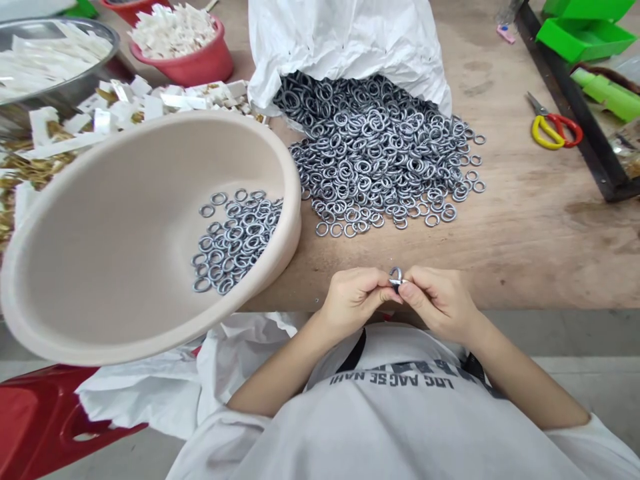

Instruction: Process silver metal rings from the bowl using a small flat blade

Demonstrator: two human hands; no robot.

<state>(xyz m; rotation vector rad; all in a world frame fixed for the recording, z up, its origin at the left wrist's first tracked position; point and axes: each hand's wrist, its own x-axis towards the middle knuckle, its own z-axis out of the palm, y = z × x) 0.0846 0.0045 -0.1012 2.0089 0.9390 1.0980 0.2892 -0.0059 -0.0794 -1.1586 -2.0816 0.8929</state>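
Stained wooden table (pixel 515 247) under rings (pixel 380 160), grey floor (pixel 600 377) below

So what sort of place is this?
Probably a workshop or small factory: metal rings spill from a white sack onto a table, more of them lie in a big basin, and a red tub is heaped with white pieces.

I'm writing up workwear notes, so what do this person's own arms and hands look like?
The left hand and right hand are ungloved. Both forearms are bare, with no watch or bracelet visible. Pale, loose short sleeves cover the upper arms, part of a light shirt with dark lettering.
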